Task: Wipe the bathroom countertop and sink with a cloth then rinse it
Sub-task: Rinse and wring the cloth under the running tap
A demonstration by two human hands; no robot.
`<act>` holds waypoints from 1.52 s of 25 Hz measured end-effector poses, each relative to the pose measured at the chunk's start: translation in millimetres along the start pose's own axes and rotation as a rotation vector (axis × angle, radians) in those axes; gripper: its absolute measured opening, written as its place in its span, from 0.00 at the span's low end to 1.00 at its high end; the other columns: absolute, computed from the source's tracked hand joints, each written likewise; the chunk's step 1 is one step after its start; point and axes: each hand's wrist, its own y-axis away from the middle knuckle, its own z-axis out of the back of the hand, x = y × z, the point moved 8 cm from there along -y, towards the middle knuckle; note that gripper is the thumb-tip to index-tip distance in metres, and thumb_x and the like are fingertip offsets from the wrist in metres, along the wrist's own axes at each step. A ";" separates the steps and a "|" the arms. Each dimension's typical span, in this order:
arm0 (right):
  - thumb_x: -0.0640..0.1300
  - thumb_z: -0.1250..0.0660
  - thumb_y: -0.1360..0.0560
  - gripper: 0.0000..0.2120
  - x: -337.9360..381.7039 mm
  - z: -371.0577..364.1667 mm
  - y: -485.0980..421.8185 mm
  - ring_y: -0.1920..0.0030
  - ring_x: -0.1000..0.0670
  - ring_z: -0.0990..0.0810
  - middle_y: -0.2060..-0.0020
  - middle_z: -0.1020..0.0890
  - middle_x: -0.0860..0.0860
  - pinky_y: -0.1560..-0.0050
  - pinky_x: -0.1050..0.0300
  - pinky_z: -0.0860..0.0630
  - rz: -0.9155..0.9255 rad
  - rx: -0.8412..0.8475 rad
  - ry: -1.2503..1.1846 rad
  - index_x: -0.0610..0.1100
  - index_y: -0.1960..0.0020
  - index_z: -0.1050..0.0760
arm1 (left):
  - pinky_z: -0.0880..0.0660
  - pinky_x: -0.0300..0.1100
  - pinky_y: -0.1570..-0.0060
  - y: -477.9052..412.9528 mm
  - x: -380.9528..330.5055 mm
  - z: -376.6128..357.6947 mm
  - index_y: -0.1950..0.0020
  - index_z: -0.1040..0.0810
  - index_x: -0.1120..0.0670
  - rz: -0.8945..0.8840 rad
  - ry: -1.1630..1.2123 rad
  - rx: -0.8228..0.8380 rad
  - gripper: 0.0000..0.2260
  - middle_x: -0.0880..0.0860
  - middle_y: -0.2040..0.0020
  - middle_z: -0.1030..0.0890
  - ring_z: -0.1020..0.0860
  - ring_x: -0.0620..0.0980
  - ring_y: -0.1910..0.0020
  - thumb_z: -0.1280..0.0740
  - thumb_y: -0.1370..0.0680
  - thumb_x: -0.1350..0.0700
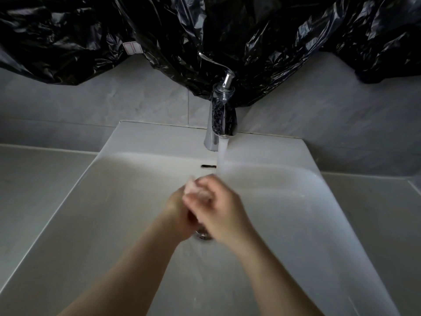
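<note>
Over the middle of the white sink (109,224), my left hand (176,207) and my right hand (222,208) are pressed together around a small pale cloth (191,185). Only a bunched bit of the cloth shows above my fingers, and both hands are blurred. The chrome tap (219,119) stands at the back of the sink with its lever raised. A stream of water (222,156) runs from it down to just behind my hands. The drain (204,234) is mostly hidden under my right hand.
Pale countertop (34,179) lies on both sides of the sink. A grey tiled wall (136,99) rises behind it. Black plastic sheeting (205,30) hangs over the wall above the tap. An overflow slot (208,166) sits in the sink's back wall.
</note>
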 end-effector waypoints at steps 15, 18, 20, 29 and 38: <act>0.59 0.47 0.22 0.21 -44.4 50.6 -2.9 0.52 0.42 0.22 0.54 0.18 0.44 0.55 0.54 0.27 -0.467 -0.356 0.263 0.46 0.57 0.23 | 0.46 0.31 0.81 10.7 24.3 -25.3 0.69 0.31 0.52 0.148 -0.286 0.231 0.17 0.49 0.78 0.37 0.41 0.45 0.84 0.43 0.20 0.52; 0.66 0.55 0.27 0.30 -6.4 4.4 5.9 0.51 0.43 0.20 0.55 0.17 0.45 0.56 0.55 0.27 -0.140 -0.183 0.441 0.47 0.50 0.23 | 0.34 0.32 0.81 -0.6 8.1 -13.3 0.68 0.27 0.55 0.084 -0.211 0.108 0.20 0.53 0.72 0.28 0.28 0.46 0.81 0.48 0.19 0.56; 0.65 0.52 0.26 0.27 -12.3 9.2 -0.6 0.51 0.43 0.20 0.56 0.17 0.46 0.57 0.55 0.27 -0.204 -0.187 0.388 0.47 0.53 0.23 | 0.33 0.34 0.79 5.7 11.9 -13.1 0.67 0.30 0.54 0.086 -0.255 0.144 0.19 0.53 0.72 0.30 0.29 0.46 0.80 0.48 0.18 0.52; 0.57 0.42 0.25 0.19 -19.7 14.4 -4.3 0.64 0.43 0.22 0.67 0.20 0.47 0.68 0.57 0.30 -0.127 -0.326 0.408 0.45 0.69 0.33 | 0.37 0.32 0.84 3.7 28.4 1.9 0.68 0.31 0.51 0.098 -0.377 0.034 0.17 0.47 0.77 0.30 0.33 0.41 0.84 0.46 0.20 0.49; 0.58 0.43 0.25 0.21 -41.3 21.1 -3.8 0.64 0.46 0.24 0.69 0.21 0.50 0.62 0.54 0.30 -0.285 -0.361 0.244 0.45 0.69 0.32 | 0.41 0.31 0.81 17.0 21.5 -14.5 0.70 0.34 0.53 0.071 -0.544 0.148 0.17 0.49 0.78 0.36 0.37 0.45 0.81 0.39 0.22 0.50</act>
